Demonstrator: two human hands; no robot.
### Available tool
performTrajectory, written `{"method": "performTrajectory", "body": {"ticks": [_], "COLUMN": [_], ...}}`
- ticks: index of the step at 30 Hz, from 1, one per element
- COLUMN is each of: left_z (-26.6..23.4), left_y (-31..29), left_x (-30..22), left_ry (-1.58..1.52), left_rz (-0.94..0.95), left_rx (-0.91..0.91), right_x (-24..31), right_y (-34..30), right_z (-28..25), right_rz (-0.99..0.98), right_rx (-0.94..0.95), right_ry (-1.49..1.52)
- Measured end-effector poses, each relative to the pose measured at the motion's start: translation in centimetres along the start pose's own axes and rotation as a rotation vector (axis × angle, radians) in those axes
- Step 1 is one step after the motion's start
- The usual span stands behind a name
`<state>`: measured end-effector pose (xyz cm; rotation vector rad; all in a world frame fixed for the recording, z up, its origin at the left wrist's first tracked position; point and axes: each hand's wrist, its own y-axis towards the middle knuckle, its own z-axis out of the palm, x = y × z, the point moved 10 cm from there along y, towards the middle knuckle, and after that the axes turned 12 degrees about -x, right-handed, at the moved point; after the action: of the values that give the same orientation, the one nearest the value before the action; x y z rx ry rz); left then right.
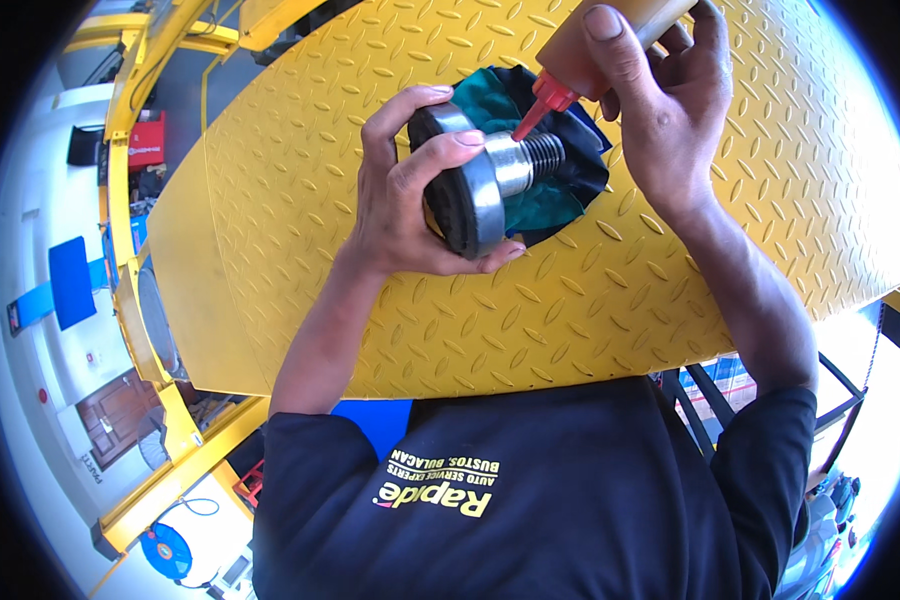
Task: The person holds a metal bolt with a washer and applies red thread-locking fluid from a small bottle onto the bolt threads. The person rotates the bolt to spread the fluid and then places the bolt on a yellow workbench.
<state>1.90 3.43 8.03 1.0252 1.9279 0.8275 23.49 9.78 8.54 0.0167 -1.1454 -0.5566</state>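
My left hand [400, 190] is closed round the wide, dark rim of a round metal part with a threaded stud [470, 180]. The stud points to the right, and its threads and smooth silvery collar show. In my right hand [670, 110] is a squeeze bottle [600, 50], amber-brown with a red nozzle, tilted downward. The nozzle's tip is at the stud, between the collar and the threads; whether it touches I cannot tell. Beneath the metal part lies a crumpled green and black cloth [560, 190]. No fluid can be made out at the tip.
A yellow diamond-tread metal plate [300, 230] spreads under my hands. Yellow frame beams [120, 190] run along the left side. Beyond them are a red case [147, 140], a blue panel [72, 283] and a brown door [120, 420]. A dark metal frame [840, 390] stands at lower right.
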Motion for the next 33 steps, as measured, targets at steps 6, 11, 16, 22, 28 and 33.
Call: {"method": "performTrajectory", "body": {"ticks": [6, 11, 16, 22, 28, 33], "left_z": [-0.2, -0.2, -0.1, 0.0, 0.1, 0.0], "left_y": [0.6, 0.6, 0.5, 0.8, 0.7, 0.4], "left_x": [0.2, 0.4, 0.9, 0.8, 0.7, 1.7], "left_ry": [-0.049, -0.027, -0.081, -0.072, -0.084, -0.112], "left_rz": [-0.047, -0.036, -0.035, -0.041, -0.054, -0.067], "left_rx": [-0.044, -0.040, -0.043, -0.017, 0.046, 0.199], "right_x": [-0.3, -0.8, -0.8, -0.7, -0.7, -1.0], "right_y": [0.1, 0.4, 0.5, 0.5, 0.5, 0.2], "right_z": [0.0, 0.1, -0.1, 0.4, 0.1, -0.4], "right_rz": [-0.056, -0.110, -0.206, -0.140, -0.122, -0.062], "right_rx": [0.039, 0.138, 0.149, 0.126, 0.138, 0.094], "right_ry": [-0.008, 0.030, -0.015, 0.019, 0.051, -0.030]}}
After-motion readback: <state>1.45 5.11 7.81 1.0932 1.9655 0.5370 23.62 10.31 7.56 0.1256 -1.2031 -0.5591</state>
